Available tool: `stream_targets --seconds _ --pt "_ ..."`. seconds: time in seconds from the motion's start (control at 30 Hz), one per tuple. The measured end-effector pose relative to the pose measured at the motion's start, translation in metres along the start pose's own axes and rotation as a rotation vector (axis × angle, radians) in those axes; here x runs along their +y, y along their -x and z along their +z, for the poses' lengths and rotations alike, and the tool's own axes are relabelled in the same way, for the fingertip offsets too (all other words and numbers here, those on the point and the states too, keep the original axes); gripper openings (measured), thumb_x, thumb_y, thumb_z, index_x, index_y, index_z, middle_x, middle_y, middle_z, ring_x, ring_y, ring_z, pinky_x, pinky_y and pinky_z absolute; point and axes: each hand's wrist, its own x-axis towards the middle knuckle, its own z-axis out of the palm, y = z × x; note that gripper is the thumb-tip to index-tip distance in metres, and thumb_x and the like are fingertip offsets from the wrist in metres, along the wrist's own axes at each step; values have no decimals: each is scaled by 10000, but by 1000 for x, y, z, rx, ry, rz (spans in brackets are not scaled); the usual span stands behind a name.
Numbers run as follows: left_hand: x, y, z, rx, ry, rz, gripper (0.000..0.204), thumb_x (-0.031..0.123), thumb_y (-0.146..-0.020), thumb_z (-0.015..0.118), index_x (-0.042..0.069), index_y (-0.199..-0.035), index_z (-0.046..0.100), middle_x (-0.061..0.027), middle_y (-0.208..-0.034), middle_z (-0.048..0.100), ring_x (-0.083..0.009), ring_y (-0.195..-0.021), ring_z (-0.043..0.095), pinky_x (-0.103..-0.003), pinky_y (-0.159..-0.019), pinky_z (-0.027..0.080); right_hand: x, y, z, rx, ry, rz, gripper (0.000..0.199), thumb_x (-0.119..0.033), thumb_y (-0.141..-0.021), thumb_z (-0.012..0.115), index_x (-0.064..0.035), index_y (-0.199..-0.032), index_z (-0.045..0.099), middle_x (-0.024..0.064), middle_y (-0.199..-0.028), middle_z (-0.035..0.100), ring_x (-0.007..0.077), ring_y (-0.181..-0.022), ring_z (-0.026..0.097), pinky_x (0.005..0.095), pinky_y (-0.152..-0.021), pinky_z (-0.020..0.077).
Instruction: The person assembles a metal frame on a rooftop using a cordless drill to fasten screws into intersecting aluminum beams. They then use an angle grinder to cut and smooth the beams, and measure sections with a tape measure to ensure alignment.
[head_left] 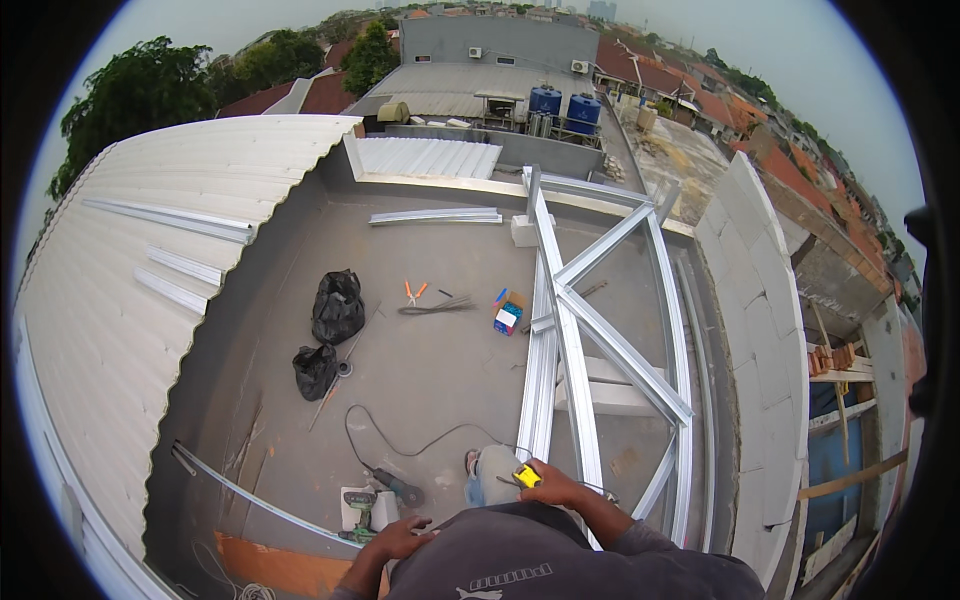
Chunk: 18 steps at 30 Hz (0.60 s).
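Observation:
My right hand [551, 488] is closed around a yellow tape measure [527, 476] in front of my body. The hand is beside a long galvanized steel truss [566, 350], which lies to the right with its diagonal braces. Against the side of my dark shirt rests my left hand [400, 538], its fingers stretched out and nothing visible in it. Just beyond that hand are a green cordless drill [357, 503] and an angle grinder [402, 488] with a black cord. My lower body is mostly hidden under the shirt.
Farther off on the grey floor are pliers with orange handles [415, 293], a bundle of wire [436, 306], a small box [508, 313] and black plastic bags [338, 307]. A block wall [752, 350] runs along the right; corrugated roofing [180, 200] edges the left.

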Motion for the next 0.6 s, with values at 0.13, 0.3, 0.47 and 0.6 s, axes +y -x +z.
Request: stream_targets --seconds 0.13,0.3,0.47,0.6 --pt "-21 -16 -20 38 248 -8 434 345 -956 718 20 -1243 707 -181 -1169 738 -277 -1053 723 -368 -929 543 -15 -44 -41 -250 154 80 782 -401 -776 820 -41 -1420 560 174 -1364 619 298 -1271 576 382 -1090 426" --pt "30 -97 -94 431 193 86 301 286 -956 714 -9 -1009 741 -159 -924 760 -236 -845 730 -372 -771 558 -71 -142 -108 -395 142 129 723 -367 -814 769 -44 -1426 560 163 -1352 629 273 -1226 599 372 -1057 453" --pt "115 -175 -220 577 531 122 211 189 -1024 643 -11 -960 621 -88 -841 696 -115 -797 636 -316 -712 528 -135 -223 -202 -425 21 84 638 -313 -821 752 -84 -1391 581 92 -1232 643 199 -1100 603 334 -958 483" --pt "150 -218 -270 556 500 181 214 203 -1063 580 1 -991 593 -43 -864 651 -100 -810 591 -303 -742 508 -167 -276 -251 -469 72 135 626 -284 -789 765 -118 -1368 597 75 -1204 644 185 -1090 598 327 -942 492"
